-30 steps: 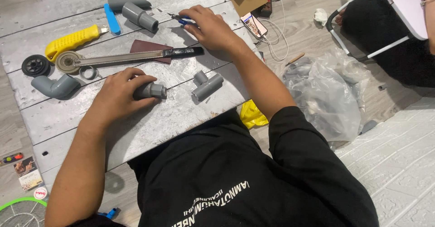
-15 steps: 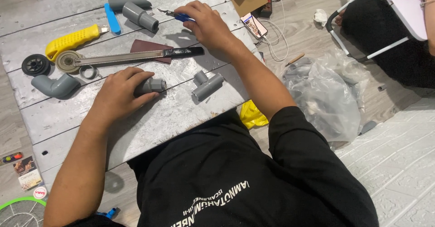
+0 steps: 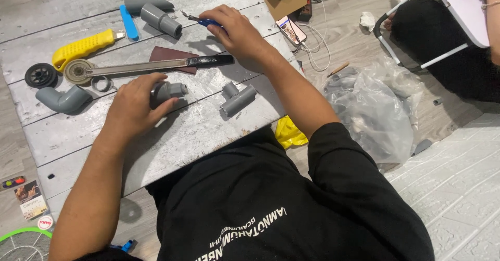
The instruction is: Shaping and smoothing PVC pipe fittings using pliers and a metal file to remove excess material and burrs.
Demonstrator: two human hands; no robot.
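So the left hand (image 3: 133, 107) is wrapped around a short grey pipe fitting (image 3: 169, 91), fingers curled over it and pinning it to the grey plank board (image 3: 198, 131). Only the end of the fitting pokes out past the fingers: round, plain matte grey plastic, with what looks like a darker collar right at the grip. It sits roughly mid-board, just below the long cutter.

The right hand (image 3: 237, 29) is up near the far edge of the board, closed on a small blue-handled tool (image 3: 204, 21) with a thin metal tip sticking out to the left. Can't tell exactly what kind of tool it is, too much is hidden in the fist.

Other stuff around: a grey tee fitting (image 3: 238, 98) lying just right of the held fitting, not touching it. The long cutter with a black handle (image 3: 146, 67) stretches across the board between the two hands, lying on top of a brown sheet (image 3: 169, 55). A yellow-handled tool (image 3: 83, 47), a grey elbow (image 3: 62, 99) and a black wheel (image 3: 41, 75) are over on the left side, and a grey coupling (image 3: 161, 20) is near the blue tool. A crumpled clear plastic bag (image 3: 372, 110) is on the floor off to the right.
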